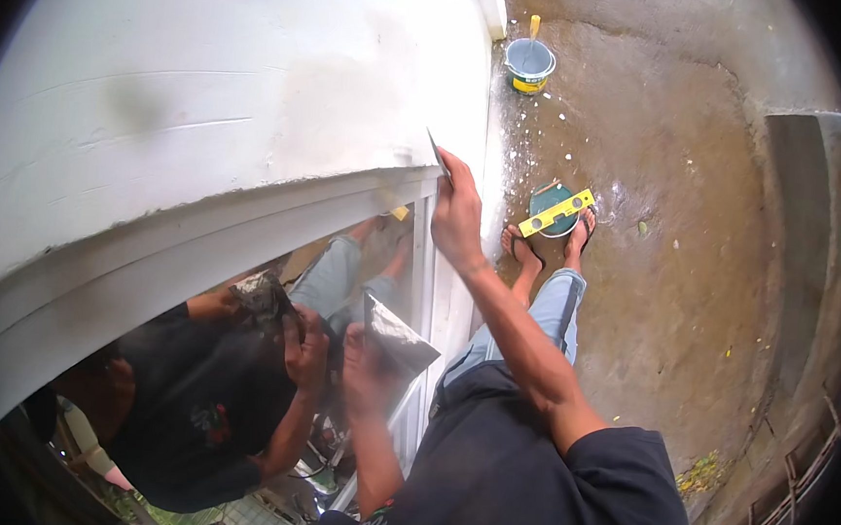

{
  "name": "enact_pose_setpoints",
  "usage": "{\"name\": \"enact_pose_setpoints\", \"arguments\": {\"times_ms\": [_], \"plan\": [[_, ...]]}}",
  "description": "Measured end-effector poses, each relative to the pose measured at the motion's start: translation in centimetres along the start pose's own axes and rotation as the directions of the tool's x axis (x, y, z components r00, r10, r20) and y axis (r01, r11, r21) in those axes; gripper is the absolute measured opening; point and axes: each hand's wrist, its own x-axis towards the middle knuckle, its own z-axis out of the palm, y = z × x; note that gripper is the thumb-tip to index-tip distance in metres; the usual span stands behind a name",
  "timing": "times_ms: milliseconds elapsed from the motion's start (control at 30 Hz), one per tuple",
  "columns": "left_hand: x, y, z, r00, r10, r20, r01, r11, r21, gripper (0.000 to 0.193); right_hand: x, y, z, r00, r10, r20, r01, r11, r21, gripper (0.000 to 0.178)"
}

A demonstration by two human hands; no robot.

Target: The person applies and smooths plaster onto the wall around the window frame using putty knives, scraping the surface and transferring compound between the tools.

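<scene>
- Head view, materials: white wall (209, 72), smooth plaster with scored lines and a greyish patch; ragged lower edge above a ridged white window frame (149, 234); glossy, reflective window pane (227, 386); wet-looking brown concrete floor (666, 241) with white specks.
- Head view, positions: right hand (457, 221) closed around a thin blade (437, 154), which projects past the fingers near the wall's lower corner. Left hand (366, 374) grips a flat metal plate (409, 351), which extends to its right, before the pane.
- Head view, appearance: blade dark, seen nearly edge-on, so wall contact cannot be told; plate grey, angular, white paste (387, 321) along its upper edge.
</scene>
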Motion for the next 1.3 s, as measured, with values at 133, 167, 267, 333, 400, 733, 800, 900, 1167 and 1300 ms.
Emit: {"name": "enact_pose_setpoints", "arguments": {"times_ms": [133, 167, 267, 333, 400, 733, 800, 900, 1167, 1300], "plan": [[-0.4, 0.6, -1.3, 0.998, 0.053, 0.026, -0.055, 0.993, 0.104, 0.025, 1.8, -2.1, 0.4, 0.944, 0.287, 0.164, -0.285, 0.958, -0.041, 0.036], [-0.7, 0.4, -1.6, 0.997, 0.058, 0.049, -0.064, 0.99, 0.125, 0.025, 1.7, -3.8, 0.0, 0.948, 0.239, 0.208, -0.243, 0.97, -0.01, 0.036], [-0.4, -0.1, -1.1, 0.998, -0.008, -0.07, -0.001, 0.992, -0.124, 0.025, 0.4, -8.1, -1.5, 0.964, -0.003, 0.267, 0.006, 1.0, -0.011, 0.041], [0.0, -0.1, -0.7, 1.0, 0.014, -0.005, -0.015, 0.998, -0.053, 0.025, 0.0, -7.8, -2.7, 0.929, -0.073, 0.364, 0.098, 0.994, -0.051, 0.045], [0.3, -0.2, -0.7, 0.998, 0.033, 0.058, -0.034, 0.999, 0.018, 0.025, 0.7, -5.6, -4.0, 0.951, 0.005, 0.31, 0.006, 0.999, -0.035, 0.044], [-1.3, 0.5, -1.0, 0.998, 0.055, -0.025, -0.054, 0.997, 0.055, 0.024, -5.1, -0.4, 1.8, 0.977, -0.191, 0.099, 0.199, 0.978, -0.07, 0.063], [-1.2, 0.6, -0.8, 0.998, 0.055, -0.006, -0.054, 0.997, 0.059, 0.024, -4.1, 1.5, 0.5, 0.997, -0.051, 0.05, 0.048, 0.997, 0.054, 0.053], [-0.7, 0.7, -0.9, 0.998, 0.047, 0.031, -0.052, 0.98, 0.191, 0.024, 2.2, 4.3, -0.3, 0.954, 0.296, -0.047, -0.3, 0.946, -0.121, 0.032], [-1.5, 0.7, -1.3, 0.988, 0.021, -0.152, -0.017, 0.999, 0.027, 0.021, 5.0, -3.7, -0.5, 0.84, 0.456, 0.295, -0.47, 0.882, -0.026, 0.031], [-1.0, 0.8, -1.9, 0.996, 0.087, -0.032, -0.078, 0.973, 0.219, 0.022, 2.1, -9.2, -1.7, 0.938, 0.182, 0.297, -0.196, 0.98, 0.02, 0.035]]}}
